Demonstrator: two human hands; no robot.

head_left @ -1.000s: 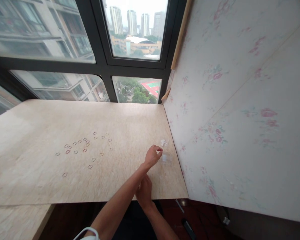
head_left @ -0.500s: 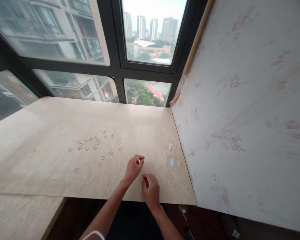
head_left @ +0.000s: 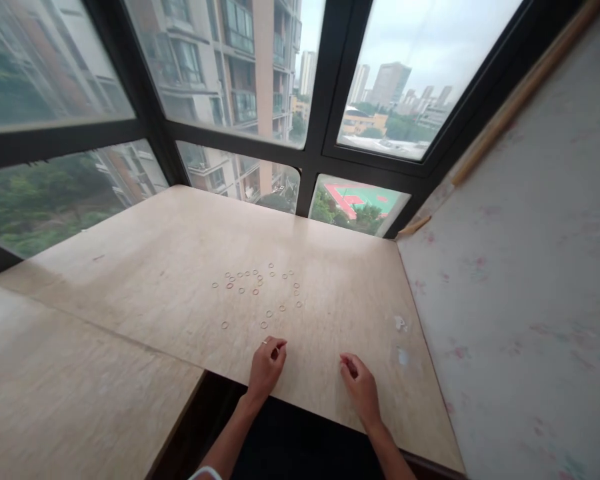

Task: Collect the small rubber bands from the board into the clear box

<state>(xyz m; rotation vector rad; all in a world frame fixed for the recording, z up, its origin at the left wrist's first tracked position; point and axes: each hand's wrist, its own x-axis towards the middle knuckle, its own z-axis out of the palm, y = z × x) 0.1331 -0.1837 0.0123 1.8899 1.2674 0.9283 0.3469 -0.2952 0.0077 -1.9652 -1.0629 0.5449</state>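
Observation:
My left hand (head_left: 267,365) is closed in a pinch, thumb and forefinger together, just below the nearest rings; a finger wears a ring. My right hand (head_left: 361,387) is a little way to its right, its fingertips also pinched together. Anything between the fingertips of either hand is too small to make out. Several thin small rings lie scattered on the pale stone-patterned surface, most of them greyish. Among them are a reddish ring (head_left: 255,292) and another reddish ring (head_left: 230,286). One grey ring (head_left: 225,325) lies apart at the near left.
To the right of my right hand lie a small white crumpled piece (head_left: 400,324) and a clear plastic packet with a white label (head_left: 403,358). A flower-patterned wall (head_left: 530,320) bounds the right side. Dark-framed windows (head_left: 307,153) stand along the back, and a lower ledge (head_left: 80,400) is at left.
My view has turned to the left. My hands have moved apart, the right one now farther from the left, and both remain pinched. The rings appear to lie in the same pattern.

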